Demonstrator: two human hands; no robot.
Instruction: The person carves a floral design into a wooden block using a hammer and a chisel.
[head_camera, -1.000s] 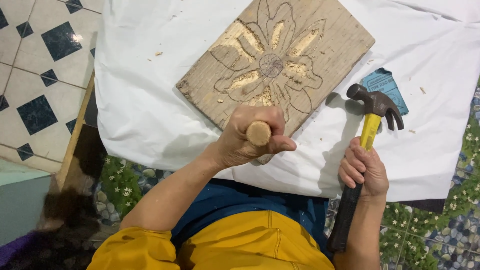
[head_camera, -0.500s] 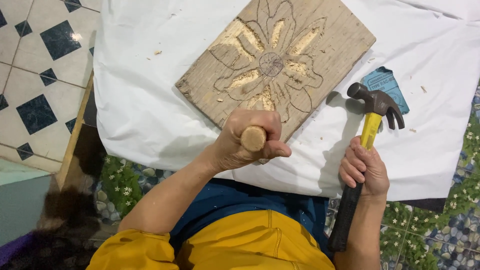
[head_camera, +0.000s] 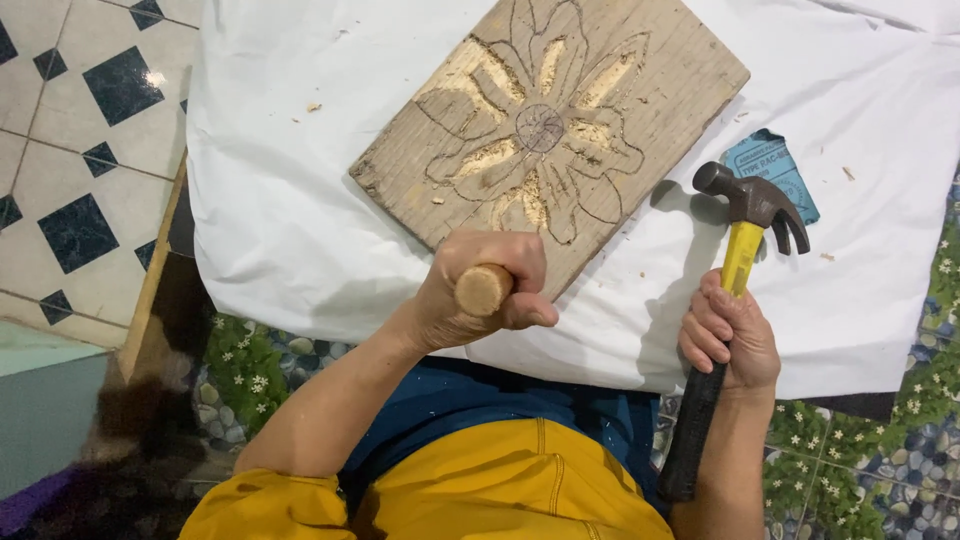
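Observation:
A wooden board (head_camera: 640, 110) with a flower design partly carved into it lies tilted on a white cloth (head_camera: 300, 200). My left hand (head_camera: 480, 290) is closed around a chisel whose round wooden handle end (head_camera: 483, 289) points at the camera; the blade is hidden under the hand, at the board's near edge. My right hand (head_camera: 730, 335) grips a claw hammer (head_camera: 742, 240) with a yellow and black handle, its steel head raised to the right of the board, over the cloth.
A small blue sheet (head_camera: 775, 170) lies on the cloth behind the hammer head. Wood chips are scattered on cloth and board. A tiled floor (head_camera: 70, 130) lies to the left, a flower-patterned covering (head_camera: 880, 460) below the cloth.
Both hands keep their hold and stay almost in place. The left hand with the chisel shifted very slightly at the board's near edge.

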